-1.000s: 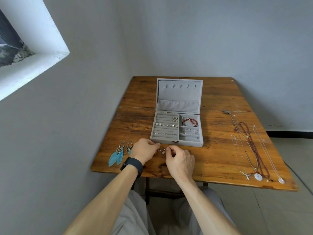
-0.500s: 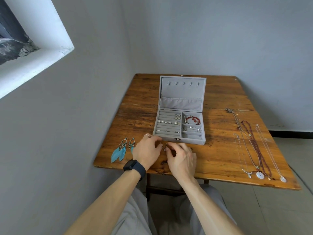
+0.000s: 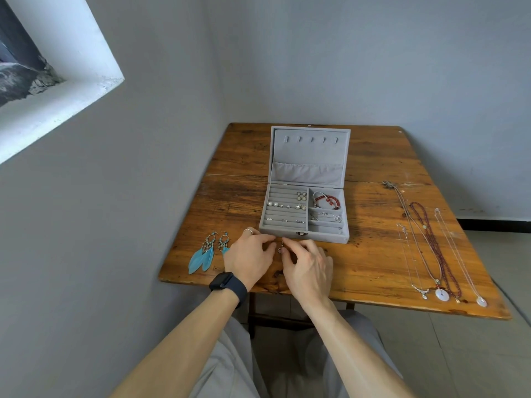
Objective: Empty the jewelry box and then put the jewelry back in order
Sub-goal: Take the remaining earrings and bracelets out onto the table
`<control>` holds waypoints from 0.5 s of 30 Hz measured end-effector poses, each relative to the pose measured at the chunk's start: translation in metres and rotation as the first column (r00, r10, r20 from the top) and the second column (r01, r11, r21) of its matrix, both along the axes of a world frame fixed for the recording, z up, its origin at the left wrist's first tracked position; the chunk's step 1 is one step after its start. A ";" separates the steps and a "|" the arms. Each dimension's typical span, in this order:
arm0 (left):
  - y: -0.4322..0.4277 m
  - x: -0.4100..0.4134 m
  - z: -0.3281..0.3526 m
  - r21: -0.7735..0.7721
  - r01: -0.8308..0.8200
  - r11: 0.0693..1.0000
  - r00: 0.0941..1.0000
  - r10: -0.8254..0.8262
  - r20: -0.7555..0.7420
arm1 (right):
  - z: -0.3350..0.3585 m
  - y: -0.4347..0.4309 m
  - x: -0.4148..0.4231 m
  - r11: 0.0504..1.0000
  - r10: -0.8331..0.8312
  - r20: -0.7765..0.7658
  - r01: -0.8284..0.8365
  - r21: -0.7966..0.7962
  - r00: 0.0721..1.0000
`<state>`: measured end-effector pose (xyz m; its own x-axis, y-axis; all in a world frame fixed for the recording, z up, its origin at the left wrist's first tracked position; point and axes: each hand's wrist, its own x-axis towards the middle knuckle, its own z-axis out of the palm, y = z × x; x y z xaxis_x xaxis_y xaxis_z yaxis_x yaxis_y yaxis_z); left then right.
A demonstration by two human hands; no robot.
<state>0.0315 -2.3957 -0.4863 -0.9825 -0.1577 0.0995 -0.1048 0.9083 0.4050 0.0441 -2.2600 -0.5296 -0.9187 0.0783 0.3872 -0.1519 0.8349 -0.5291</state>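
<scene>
Wooden table, worn boards: under the left hand and right hand. Black wristwatch: just behind the left hand. White window recess: far up-left of it. Grey wall: beyond both. Tiled floor: right of the right hand.

Soft, even daylight is recorded, admitted from the window recess at upper left; its sill is rendered brightest. A diffuse shadow is cast to the right of the jewelry box on the counter, where a mild sheen is noted. No motion blur is observed. Wide-angle stretching is seen toward the frame edges.
</scene>
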 end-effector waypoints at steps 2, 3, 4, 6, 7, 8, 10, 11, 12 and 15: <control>0.001 0.000 -0.001 -0.015 0.004 1.000 1.000 -0.004 0.000 | -0.001 -0.001 0.000 1.000 -0.003 -0.011 0.004 0.008 1.000; 0.001 0.000 -0.002 -0.019 0.006 1.000 1.000 -0.006 -0.001 | -0.001 -0.002 0.000 1.000 -0.007 -0.014 0.007 0.009 1.000; 0.001 0.000 -0.002 -0.018 0.006 1.000 1.000 -0.006 0.000 | 0.000 -0.002 0.000 1.000 -0.010 -0.015 0.010 0.009 1.000; 0.000 0.000 -0.001 -0.015 0.003 1.000 1.000 -0.003 0.001 | 0.000 -0.002 -0.001 1.000 -0.013 -0.016 0.013 0.010 1.000; 0.000 0.000 0.000 -0.016 0.003 1.000 1.000 -0.003 0.002 | 0.000 -0.002 -0.001 1.000 -0.013 -0.014 0.013 0.011 1.000; 0.000 0.001 0.000 -0.016 0.002 1.000 1.000 -0.002 0.003 | 0.000 -0.001 -0.001 1.000 -0.012 -0.010 0.012 0.008 1.000; -0.001 0.003 -0.001 -0.009 -0.001 1.000 1.000 0.001 0.009 | 0.000 -0.001 -0.002 1.000 -0.007 0.007 0.007 -0.010 1.000; -0.001 0.004 -0.001 -0.006 -0.001 1.000 1.000 0.001 0.012 | 0.000 -0.001 -0.003 1.000 -0.004 0.015 0.004 -0.019 1.000; -0.001 0.004 -0.002 -0.003 0.000 1.000 1.000 0.000 0.016 | 0.000 -0.001 -0.003 1.000 -0.001 0.022 0.002 -0.025 1.000; -0.001 0.003 -0.001 0.006 0.011 1.000 1.000 -0.011 0.027 | 0.000 -0.001 -0.003 0.999 0.007 0.035 -0.006 -0.033 0.999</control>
<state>0.0341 -2.3969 -0.4872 -0.9865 -0.1471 0.0720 -0.1056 0.9072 0.4072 0.0411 -2.2607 -0.5297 -0.9321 0.0849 0.3522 -0.1379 0.8158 -0.5617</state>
